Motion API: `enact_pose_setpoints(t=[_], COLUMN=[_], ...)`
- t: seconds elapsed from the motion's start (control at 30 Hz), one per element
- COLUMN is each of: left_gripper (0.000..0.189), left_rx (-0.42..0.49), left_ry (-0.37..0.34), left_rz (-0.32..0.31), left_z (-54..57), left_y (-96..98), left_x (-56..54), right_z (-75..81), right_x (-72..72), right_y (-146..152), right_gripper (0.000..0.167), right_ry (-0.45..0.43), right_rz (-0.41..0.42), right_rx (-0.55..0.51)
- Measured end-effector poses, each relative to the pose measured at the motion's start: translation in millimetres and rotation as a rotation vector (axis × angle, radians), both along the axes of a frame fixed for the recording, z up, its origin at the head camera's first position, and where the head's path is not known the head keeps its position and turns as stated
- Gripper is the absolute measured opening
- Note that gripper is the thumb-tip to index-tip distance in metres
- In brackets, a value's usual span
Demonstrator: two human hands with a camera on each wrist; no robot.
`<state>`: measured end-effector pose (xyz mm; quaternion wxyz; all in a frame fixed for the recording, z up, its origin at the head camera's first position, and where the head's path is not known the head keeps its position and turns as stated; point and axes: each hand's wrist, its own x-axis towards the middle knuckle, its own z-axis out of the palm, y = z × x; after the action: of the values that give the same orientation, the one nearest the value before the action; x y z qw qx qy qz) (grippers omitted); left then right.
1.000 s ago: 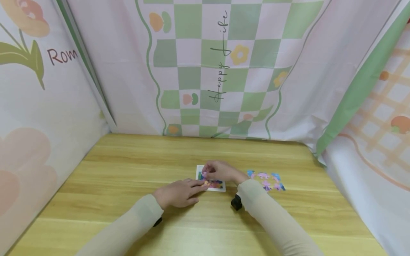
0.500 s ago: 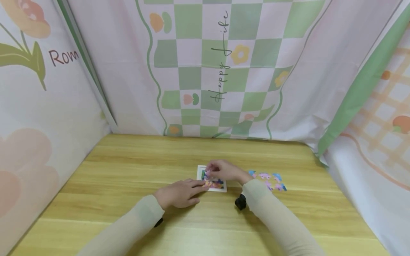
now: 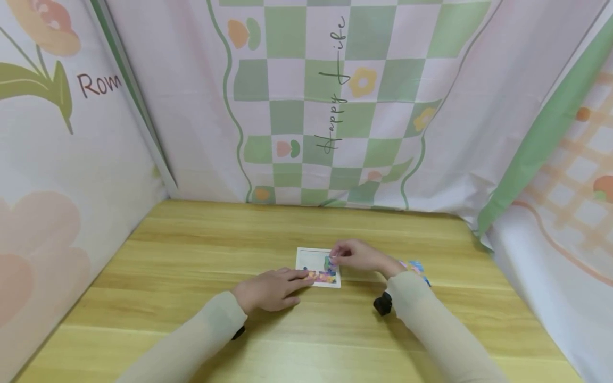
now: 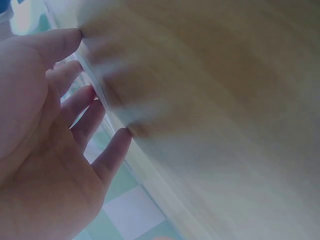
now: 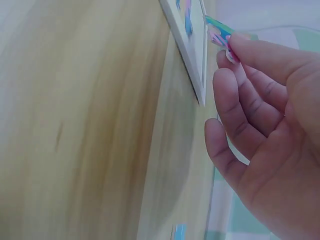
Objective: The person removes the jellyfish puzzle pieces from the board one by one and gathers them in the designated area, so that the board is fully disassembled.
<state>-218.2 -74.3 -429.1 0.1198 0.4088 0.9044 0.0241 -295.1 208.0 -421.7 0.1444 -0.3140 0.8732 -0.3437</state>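
A white-framed jigsaw puzzle tray point(image 3: 313, 250) lies on the table, with colourful joined pieces along its near edge. My left hand point(image 3: 270, 290) rests at the tray's near left side, fingers extended, the fingertips over its near edge. In the left wrist view those fingers point(image 4: 112, 155) are spread and touch the surface. Above the tray's right part, my right hand point(image 3: 361, 256) pinches a puzzle piece point(image 5: 220, 37) between thumb and forefinger. The piece is green, blue and pink and is tilted over the tray in the right wrist view.
Loose puzzle pieces point(image 3: 417, 267) lie on the table right of the tray, partly hidden behind the right wrist. The wooden table point(image 3: 201, 239) ends at a checked curtain point(image 3: 325, 106) at the back. More curtains stand at both sides.
My right hand has moved to the right with the puzzle piece, from the tray's left part to its right part. The left hand stays in place on the tray.
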Motion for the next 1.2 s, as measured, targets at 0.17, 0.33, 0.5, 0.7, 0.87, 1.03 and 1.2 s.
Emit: enact_pose_setpoints(t=[0.17, 0.33, 0.5, 0.7, 0.87, 1.03, 1.2], left_gripper=[0.056, 0.056, 0.056, 0.056, 0.056, 0.056, 0.055], left_rx=[-0.002, -0.004, -0.004, -0.003, -0.005, -0.011, -0.017], left_ry=[0.008, 0.018, 0.021, 0.015, 0.023, 0.036, 0.038], left_rz=[-0.006, -0.011, -0.012, -0.013, -0.018, -0.021, -0.019], left_z=[-0.7, -1.9, -3.8, -4.4, -3.2, -2.5, -3.5], left_y=[0.1, 0.1, 0.5, 0.8, -0.1, -0.6, -0.3], left_x=[0.0, -0.3, -1.6, -2.8, -1.6, -1.0, -1.3], right_z=[-1.6, -2.4, -1.1, 3.5, 6.0, 5.6, 4.4], right_x=[1.2, 3.3, 6.9, 13.8, 19.2, 22.2, 22.8], right_y=[20.5, 43.9, 70.1, 98.6, 114.4, 119.9, 120.6], right_gripper=[0.011, 0.011, 0.015, 0.016, 0.016, 0.019, 0.019], right_ry=[-0.033, -0.067, -0.085, -0.109, -0.148, -0.190, -0.182], right_rz=[-0.029, -0.057, -0.090, -0.097, -0.114, -0.132, -0.135], right_rx=[0.005, 0.009, 0.022, 0.017, 0.032, 0.024, 0.025])
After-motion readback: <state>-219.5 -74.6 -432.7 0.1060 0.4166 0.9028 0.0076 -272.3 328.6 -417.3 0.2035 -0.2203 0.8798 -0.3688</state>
